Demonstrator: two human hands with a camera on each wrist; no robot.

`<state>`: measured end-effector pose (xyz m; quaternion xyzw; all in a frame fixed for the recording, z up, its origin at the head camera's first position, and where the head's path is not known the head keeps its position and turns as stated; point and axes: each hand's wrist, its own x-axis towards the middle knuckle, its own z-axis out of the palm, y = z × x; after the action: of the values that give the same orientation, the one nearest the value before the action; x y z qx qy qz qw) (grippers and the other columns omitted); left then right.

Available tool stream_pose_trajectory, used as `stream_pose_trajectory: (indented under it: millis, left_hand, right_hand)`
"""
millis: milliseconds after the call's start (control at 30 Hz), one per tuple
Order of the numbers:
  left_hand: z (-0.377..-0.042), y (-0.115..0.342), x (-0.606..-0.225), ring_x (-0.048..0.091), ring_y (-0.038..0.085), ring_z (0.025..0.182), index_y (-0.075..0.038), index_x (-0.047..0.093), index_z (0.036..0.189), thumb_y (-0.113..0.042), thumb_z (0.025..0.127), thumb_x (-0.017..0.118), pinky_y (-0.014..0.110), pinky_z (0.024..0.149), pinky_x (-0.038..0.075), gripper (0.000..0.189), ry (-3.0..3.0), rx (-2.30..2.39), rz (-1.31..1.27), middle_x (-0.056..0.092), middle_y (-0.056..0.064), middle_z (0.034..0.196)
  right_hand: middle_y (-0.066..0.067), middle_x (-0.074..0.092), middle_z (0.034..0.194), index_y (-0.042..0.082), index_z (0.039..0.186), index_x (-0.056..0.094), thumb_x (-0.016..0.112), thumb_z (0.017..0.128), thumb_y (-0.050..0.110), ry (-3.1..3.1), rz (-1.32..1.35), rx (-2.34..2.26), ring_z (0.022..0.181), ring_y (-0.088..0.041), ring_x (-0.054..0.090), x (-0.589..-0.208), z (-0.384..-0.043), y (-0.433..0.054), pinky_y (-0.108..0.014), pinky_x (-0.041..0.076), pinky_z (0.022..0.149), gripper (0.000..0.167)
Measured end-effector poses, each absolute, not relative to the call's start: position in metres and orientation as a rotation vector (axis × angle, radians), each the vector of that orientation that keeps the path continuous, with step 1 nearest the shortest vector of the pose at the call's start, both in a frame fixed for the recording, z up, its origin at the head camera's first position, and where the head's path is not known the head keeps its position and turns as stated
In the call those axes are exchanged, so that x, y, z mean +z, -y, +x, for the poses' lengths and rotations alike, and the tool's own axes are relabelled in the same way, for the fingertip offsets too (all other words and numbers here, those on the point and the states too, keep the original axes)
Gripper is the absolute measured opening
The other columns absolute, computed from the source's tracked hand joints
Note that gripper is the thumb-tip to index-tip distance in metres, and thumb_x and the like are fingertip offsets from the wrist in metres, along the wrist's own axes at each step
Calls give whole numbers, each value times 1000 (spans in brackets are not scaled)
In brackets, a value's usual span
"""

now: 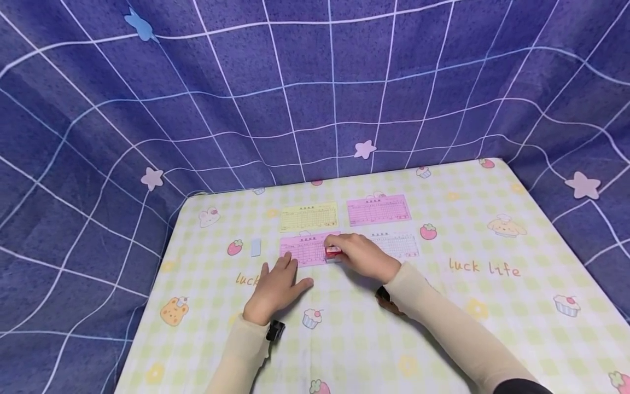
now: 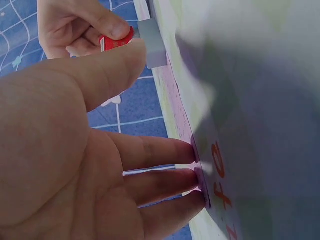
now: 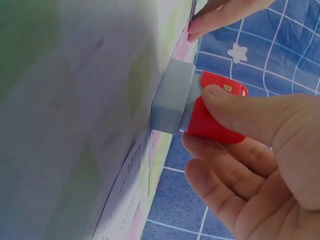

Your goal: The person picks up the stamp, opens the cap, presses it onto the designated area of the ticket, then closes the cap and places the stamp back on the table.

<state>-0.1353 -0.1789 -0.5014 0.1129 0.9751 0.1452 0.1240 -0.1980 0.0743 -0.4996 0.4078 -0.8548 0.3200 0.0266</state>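
A self-inking stamp with a red top and a grey base point(image 3: 172, 97) stands upright at the right end of a pink printed form point(image 1: 302, 249). My right hand point(image 1: 363, 256) grips its red top between thumb and fingers, and the base is right down at the paper. With fingers nearly straight and thumb spread, my left hand point(image 1: 278, 287) rests its fingertips on the form's lower left edge. Partly behind the right hand lies a white printed form point(image 1: 401, 245). The stamp's underside is hidden.
Farther back lie a yellow form point(image 1: 308, 216) and a second pink form point(image 1: 378, 210). A small light blue rectangle point(image 1: 255, 248) is left of the near pink form. The patterned tablecloth point(image 1: 443, 339) ends at a blue grid curtain point(image 1: 315, 109) behind.
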Motion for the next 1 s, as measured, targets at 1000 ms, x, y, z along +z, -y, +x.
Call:
stream_pose_trajectory:
  millis: [1000]
  left_hand:
    - [-142,172,-498,45,43,147,10,62,139,-41,104,65,72,119,25,62,-2937,389,360,52,26,155]
  right_hand:
    - [-10,77,115,3,122,72,77,92,-4,2534,1136,1102,106,-26,74,-491,-206,-99,-42,59,95,32]
